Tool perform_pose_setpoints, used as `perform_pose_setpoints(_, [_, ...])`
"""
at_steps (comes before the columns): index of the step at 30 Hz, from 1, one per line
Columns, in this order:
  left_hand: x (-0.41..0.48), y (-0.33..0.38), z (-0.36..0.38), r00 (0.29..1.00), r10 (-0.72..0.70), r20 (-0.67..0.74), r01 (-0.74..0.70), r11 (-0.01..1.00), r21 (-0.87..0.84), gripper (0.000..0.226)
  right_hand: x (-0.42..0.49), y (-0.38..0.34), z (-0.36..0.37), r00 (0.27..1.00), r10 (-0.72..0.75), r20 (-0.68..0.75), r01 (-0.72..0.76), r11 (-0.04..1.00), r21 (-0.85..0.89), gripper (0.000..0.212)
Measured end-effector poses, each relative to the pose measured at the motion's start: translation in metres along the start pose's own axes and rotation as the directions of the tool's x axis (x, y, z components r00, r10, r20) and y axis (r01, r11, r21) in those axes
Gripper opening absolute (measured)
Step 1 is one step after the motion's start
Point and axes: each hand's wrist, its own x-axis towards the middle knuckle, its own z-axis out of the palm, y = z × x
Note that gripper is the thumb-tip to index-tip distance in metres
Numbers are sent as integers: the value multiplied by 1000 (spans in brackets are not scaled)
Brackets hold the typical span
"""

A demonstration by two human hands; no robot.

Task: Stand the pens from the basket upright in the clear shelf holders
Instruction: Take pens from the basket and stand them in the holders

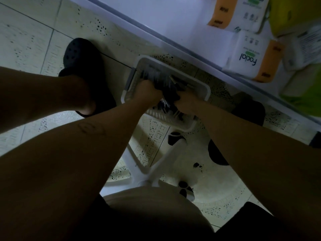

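Observation:
A white perforated basket (199, 87) sits on the tiled floor below me, close to the shelf's base. It holds a heap of dark pens (157, 75). Both my hands are down inside it. My left hand (147, 91) grips a bunch of the dark pens from the left. My right hand (185, 102) grips the same bunch from the right. The scene is dim and single pens are hard to make out. No clear holder is in view.
A white shelf edge (173, 42) runs diagonally across the top right, with tissue packs (250, 58) and green packages (295, 14) on it. A white swivel chair base (156, 169) with castors stands under me. My feet in dark clogs (83, 66) flank the basket.

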Motion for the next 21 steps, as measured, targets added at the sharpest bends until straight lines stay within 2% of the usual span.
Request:
perform_pose_setpoints(5, [-14, 9, 2, 968, 200, -152, -177, 973, 151, 24, -9, 8, 9, 997, -38, -72, 37, 999, -9, 49])
perform_pose_setpoints(8, [-17, 13, 1, 947, 263, -186, -240, 961, 133, 23, -17, 8, 17, 961, -89, -261, 75, 995, -64, 61])
perform_pose_setpoints(11, [-17, 15, -3, 931, 281, -233, -263, 959, 106, 15, -24, 5, 20, 902, -73, -425, 105, 993, 53, 66])
perform_pose_setpoints(13, [-19, 21, -9, 919, 285, -273, -294, 956, 7, 1, -33, -1, 17, 839, -58, -541, 149, 981, 127, 58])
perform_pose_setpoints(16, [-23, 30, -18, 912, 273, -307, -315, 944, -96, 14, -50, -14, 5, 788, -17, -615, 194, 956, 222, 43])
perform_pose_setpoints(19, [-25, 37, -26, 933, 246, -263, -301, 934, -194, 28, -63, -24, -13, 765, 69, -640, 215, 910, 355, 36])
perform_pose_setpoints(21, [-29, 40, -30, 947, 237, -216, -277, 944, -178, 40, -73, -27, -27, 729, 143, -669, 212, 882, 420, 23])
